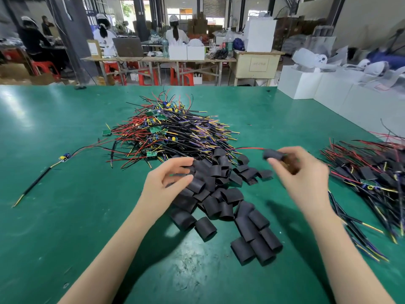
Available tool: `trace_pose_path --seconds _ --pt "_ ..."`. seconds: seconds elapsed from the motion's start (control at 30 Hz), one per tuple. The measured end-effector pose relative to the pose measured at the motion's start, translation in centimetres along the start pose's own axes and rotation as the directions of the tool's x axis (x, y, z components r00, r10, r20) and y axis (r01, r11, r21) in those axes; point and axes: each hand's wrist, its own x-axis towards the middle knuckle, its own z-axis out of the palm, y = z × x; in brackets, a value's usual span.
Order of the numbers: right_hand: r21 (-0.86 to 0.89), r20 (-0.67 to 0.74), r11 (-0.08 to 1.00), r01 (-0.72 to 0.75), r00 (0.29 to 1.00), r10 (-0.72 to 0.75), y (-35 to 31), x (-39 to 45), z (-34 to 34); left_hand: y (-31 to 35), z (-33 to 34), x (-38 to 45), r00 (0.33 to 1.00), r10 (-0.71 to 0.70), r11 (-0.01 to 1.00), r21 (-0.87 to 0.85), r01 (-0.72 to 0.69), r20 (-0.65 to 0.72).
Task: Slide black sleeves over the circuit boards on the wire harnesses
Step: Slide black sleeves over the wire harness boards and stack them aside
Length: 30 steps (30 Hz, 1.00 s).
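A heap of loose black sleeves (221,200) lies on the green table (65,150) in front of me. Behind it sits a big tangle of wire harnesses (175,130) with small green circuit boards. My left hand (168,178) hovers over the left edge of the sleeve heap with thumb and fingers spread and loosely curved; it touches the sleeves but I cannot see it hold one. My right hand (300,174) is blurred and grips a sleeved harness (272,155), whose red wire trails to the left.
A second pile of harnesses with black sleeves on them (372,178) lies at the right. One single harness (43,172) lies apart at the left. White boxes (328,88) stand at the table's far right. Other people sit at benches far behind.
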Motion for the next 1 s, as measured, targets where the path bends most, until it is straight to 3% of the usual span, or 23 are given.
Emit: trace_pose_path --seconds 0.07,0.13,0.23,0.33,0.47,0.57,0.67,0.73,0.87,1.0 --pt "-0.253 -0.085 0.948 -0.194 0.980 0.178 2.2 0.7 -1.3 -0.1 -0.2 0.1 0.999 -0.018 1.000 -0.014 0.018 -0.031" --pt "-0.488 -0.071 0.804 -0.339 0.934 0.351 3.8 0.8 -2.2 -0.1 -0.2 0.1 0.998 -0.035 0.999 -0.020 0.034 -0.044" --pt "-0.649 -0.040 0.675 -0.352 0.901 0.433 4.6 0.5 -2.6 -0.2 0.0 0.0 0.998 -0.050 0.999 -0.010 0.050 -0.039" --pt "-0.631 -0.087 0.702 -0.329 0.930 0.357 4.3 0.6 -2.4 -0.3 0.1 -0.1 0.997 -0.062 0.998 0.011 0.062 -0.036" --pt "-0.351 -0.187 0.928 -0.124 0.980 0.060 2.6 0.5 -1.3 -0.7 -0.1 0.1 0.994 -0.082 0.995 0.050 0.085 -0.066" --pt "-0.286 0.017 0.957 0.055 0.998 -0.052 1.4 -0.4 0.7 -1.2 -0.4 0.3 0.987 -0.109 0.988 0.097 0.121 -0.122" --pt "-0.389 0.348 0.904 0.176 0.937 -0.033 1.3 -1.6 3.0 -2.1 -0.9 1.1 0.971 -0.135 0.964 0.201 0.176 -0.199" --pt "-0.533 0.471 0.806 0.258 0.882 0.030 1.7 -2.1 4.0 -2.8 -1.4 2.2 0.957 -0.151 0.922 0.314 0.226 -0.246" --pt "-0.555 0.504 0.792 0.254 0.860 0.077 2.0 -2.1 4.4 -3.9 -3.0 5.5 0.962 -0.096 0.791 0.568 0.229 -0.255" --pt "-0.571 0.456 0.796 0.202 0.884 0.103 2.1 -1.9 4.2 -5.1 -4.0 9.1 0.996 -0.009 0.556 0.827 0.075 -0.085"
